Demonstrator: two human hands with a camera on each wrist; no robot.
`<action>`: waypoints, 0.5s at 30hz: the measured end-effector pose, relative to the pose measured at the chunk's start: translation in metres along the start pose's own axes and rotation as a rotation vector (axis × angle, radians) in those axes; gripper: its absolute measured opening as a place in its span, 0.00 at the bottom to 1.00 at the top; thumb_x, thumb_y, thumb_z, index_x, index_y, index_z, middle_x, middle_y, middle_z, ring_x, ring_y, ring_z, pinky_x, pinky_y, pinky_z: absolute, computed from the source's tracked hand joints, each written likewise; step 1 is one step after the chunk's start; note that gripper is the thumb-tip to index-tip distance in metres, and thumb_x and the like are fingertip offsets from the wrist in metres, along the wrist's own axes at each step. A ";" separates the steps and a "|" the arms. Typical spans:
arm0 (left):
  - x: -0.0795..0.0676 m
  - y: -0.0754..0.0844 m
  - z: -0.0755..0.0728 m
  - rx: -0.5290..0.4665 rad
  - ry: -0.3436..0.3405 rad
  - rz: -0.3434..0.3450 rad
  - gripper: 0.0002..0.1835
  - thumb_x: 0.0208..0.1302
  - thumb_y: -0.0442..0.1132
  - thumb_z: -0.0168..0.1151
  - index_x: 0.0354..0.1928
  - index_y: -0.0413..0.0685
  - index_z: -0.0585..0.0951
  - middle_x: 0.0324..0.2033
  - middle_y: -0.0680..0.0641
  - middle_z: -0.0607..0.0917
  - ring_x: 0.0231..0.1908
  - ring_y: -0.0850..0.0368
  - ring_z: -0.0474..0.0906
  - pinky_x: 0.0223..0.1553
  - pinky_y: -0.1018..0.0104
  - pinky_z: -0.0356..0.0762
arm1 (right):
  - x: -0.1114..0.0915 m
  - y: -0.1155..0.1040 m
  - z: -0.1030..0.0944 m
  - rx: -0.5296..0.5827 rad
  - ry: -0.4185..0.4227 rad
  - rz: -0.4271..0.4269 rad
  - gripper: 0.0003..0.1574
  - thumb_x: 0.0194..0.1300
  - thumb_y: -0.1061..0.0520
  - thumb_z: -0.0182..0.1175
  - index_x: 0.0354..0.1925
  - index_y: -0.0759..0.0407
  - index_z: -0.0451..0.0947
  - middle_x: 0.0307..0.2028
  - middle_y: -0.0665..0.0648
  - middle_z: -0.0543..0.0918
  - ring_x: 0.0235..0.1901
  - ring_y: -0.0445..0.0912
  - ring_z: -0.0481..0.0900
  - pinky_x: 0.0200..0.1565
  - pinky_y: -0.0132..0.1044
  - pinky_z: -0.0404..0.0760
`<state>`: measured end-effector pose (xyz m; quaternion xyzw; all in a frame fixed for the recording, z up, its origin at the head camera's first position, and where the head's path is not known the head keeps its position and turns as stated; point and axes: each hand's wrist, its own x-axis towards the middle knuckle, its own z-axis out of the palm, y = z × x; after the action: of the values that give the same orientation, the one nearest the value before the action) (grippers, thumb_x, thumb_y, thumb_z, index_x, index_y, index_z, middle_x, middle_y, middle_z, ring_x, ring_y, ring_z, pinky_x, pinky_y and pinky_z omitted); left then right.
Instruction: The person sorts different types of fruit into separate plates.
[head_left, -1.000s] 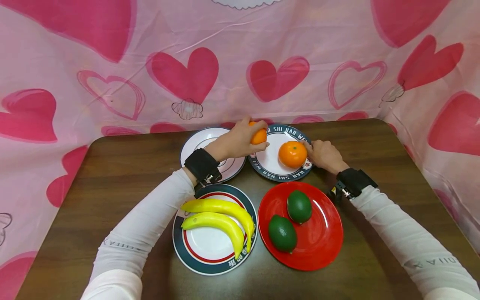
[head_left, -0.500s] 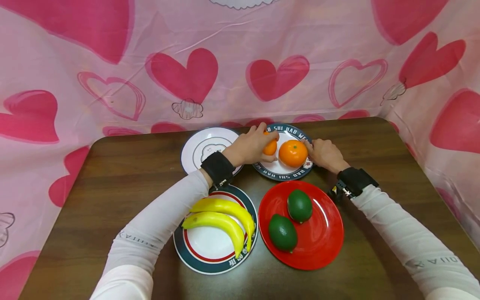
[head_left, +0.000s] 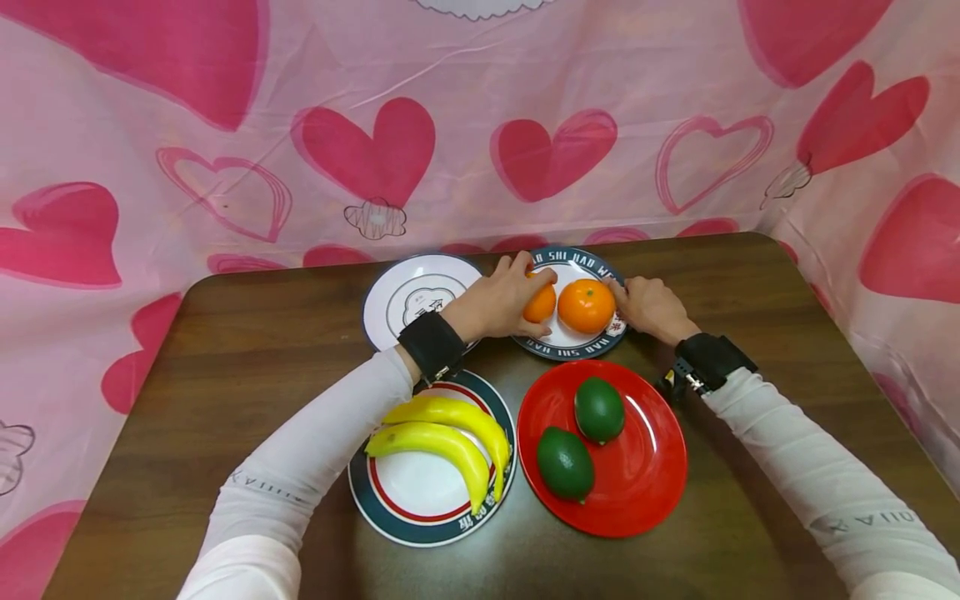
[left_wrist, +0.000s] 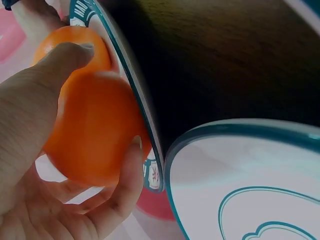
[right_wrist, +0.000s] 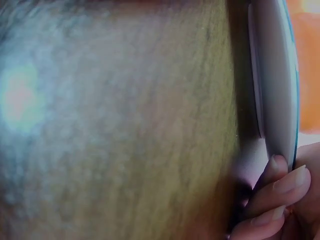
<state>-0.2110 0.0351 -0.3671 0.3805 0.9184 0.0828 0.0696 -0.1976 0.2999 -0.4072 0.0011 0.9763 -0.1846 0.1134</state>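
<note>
My left hand (head_left: 498, 300) grips an orange (head_left: 542, 304) low over the left part of a white plate with a dark lettered rim (head_left: 564, 352). In the left wrist view, thumb and fingers are curled round this orange (left_wrist: 97, 130). A second orange (head_left: 586, 306), with a small green stem spot, sits on the same plate right beside the held one. My right hand (head_left: 651, 310) pinches the plate's right rim. The right wrist view shows the fingers (right_wrist: 287, 185) bent under the plate's edge (right_wrist: 280, 75), its underside facing the camera.
To the left lies a white plate (head_left: 386, 292) with a thin blue rim, partly behind my left wrist. Nearer, a dark-rimmed plate (head_left: 405, 529) holds two bananas (head_left: 438, 446). Beside it, two dark green oval fruits (head_left: 566, 467) lie on a red plate (head_left: 645, 492). A pink heart-patterned cloth (head_left: 450, 183) hangs behind the table.
My left hand has carried the orange rightward from the gap between the two back plates onto the lettered one, beside the other orange. My right hand has stayed at the rim.
</note>
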 end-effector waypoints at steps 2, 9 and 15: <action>-0.001 0.000 -0.001 -0.004 0.003 0.003 0.42 0.55 0.64 0.63 0.70 0.61 0.64 0.61 0.41 0.64 0.57 0.46 0.63 0.42 0.58 0.80 | 0.000 0.001 -0.001 0.021 -0.002 -0.005 0.47 0.71 0.27 0.30 0.42 0.67 0.74 0.28 0.62 0.73 0.30 0.55 0.74 0.33 0.44 0.72; -0.005 -0.002 -0.002 0.020 -0.009 -0.007 0.46 0.53 0.65 0.63 0.73 0.60 0.61 0.60 0.42 0.65 0.57 0.47 0.63 0.43 0.56 0.81 | -0.004 0.008 -0.004 0.118 -0.062 -0.033 0.48 0.68 0.23 0.29 0.40 0.63 0.72 0.24 0.60 0.74 0.22 0.53 0.75 0.28 0.42 0.72; -0.020 -0.011 -0.011 -0.024 0.025 -0.027 0.49 0.52 0.68 0.63 0.74 0.59 0.60 0.60 0.43 0.65 0.56 0.49 0.62 0.43 0.53 0.81 | -0.026 0.015 -0.008 0.124 -0.019 -0.063 0.45 0.68 0.24 0.32 0.44 0.61 0.70 0.25 0.59 0.74 0.22 0.51 0.74 0.26 0.42 0.72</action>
<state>-0.2060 0.0121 -0.3576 0.3662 0.9232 0.0976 0.0640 -0.1730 0.3181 -0.3997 -0.0244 0.9613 -0.2482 0.1166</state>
